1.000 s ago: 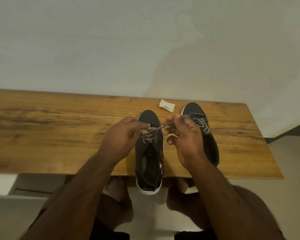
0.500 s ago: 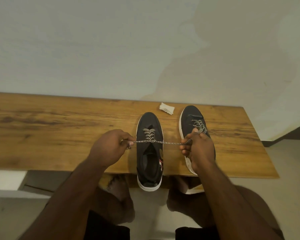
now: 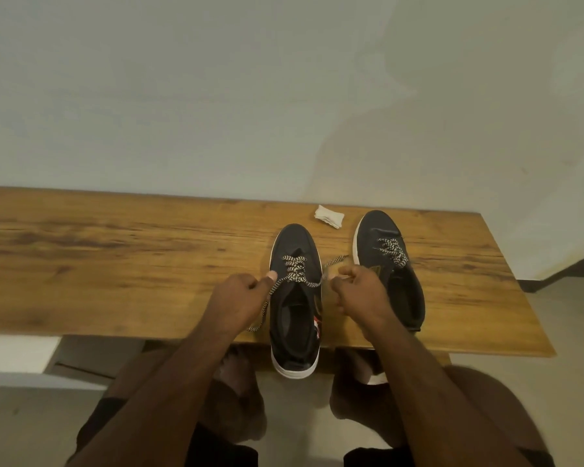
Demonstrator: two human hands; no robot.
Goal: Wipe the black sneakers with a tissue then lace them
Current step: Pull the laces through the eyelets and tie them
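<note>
Near the front edge of the tabletop, right of its middle, we see the near sneaker lying between the two hands, its heel hanging over that edge. Our left hand pinches one end of the speckled lace just left of the shoe, while the right hand grips the other end just right of it. Behind the right hand stands the second sneaker, and the folded tissue lies by the back edge, apart from both shoes.

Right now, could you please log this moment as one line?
stage: lacing | left hand: holds lace | right hand: holds lace | tissue: on table
</note>
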